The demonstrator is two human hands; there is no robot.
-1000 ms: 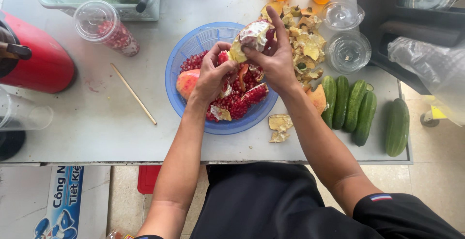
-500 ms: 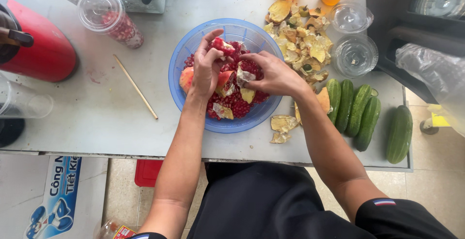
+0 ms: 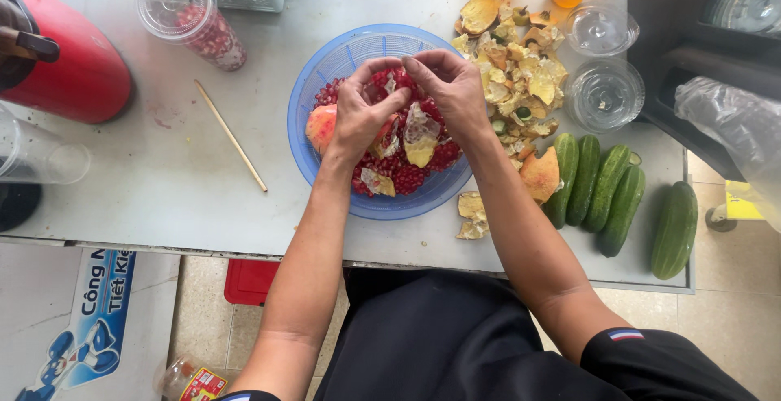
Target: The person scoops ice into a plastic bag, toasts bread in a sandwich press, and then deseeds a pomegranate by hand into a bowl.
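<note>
Both hands, left hand and right hand, pinch a pomegranate piece fingertip to fingertip over the blue strainer bowl of red seeds; peel scraps and cucumbers lie right, lidded cup left.

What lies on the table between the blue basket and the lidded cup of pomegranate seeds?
In the head view, only a thin wooden stick lies between the blue basket and the lidded cup; the table is otherwise bare.
</note>
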